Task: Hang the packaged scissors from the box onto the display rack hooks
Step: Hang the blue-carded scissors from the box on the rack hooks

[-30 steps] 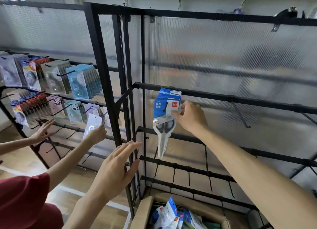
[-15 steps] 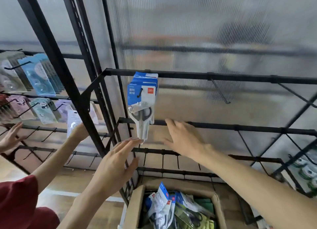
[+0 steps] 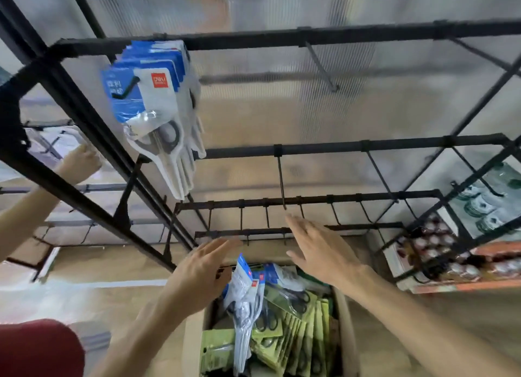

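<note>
On the upper-left hook point(image 3: 125, 90) one batch of blue-carded scissors point(image 3: 158, 114) hangs, more packs wait in the near box point(image 3: 194, 337), left hand point(image 3: 201, 272) and right hand point(image 3: 318, 249) above it, grip released, empty.

Black rack point(image 3: 318, 151) hook carries hanging scissor packs point(image 3: 158, 117), perhaps five.

So the right hand point(image 3: 318, 252) has let go of the hanging blue scissor packs point(image 3: 153, 108) and dropped way down, and now it's spread open just above the cardboard box point(image 3: 194, 331). The left hand point(image 3: 203, 272) came down too, open over the box's left side, next to an upright blue pack point(image 3: 245, 289). The view tilted down, so much more of the box shows now.
</note>
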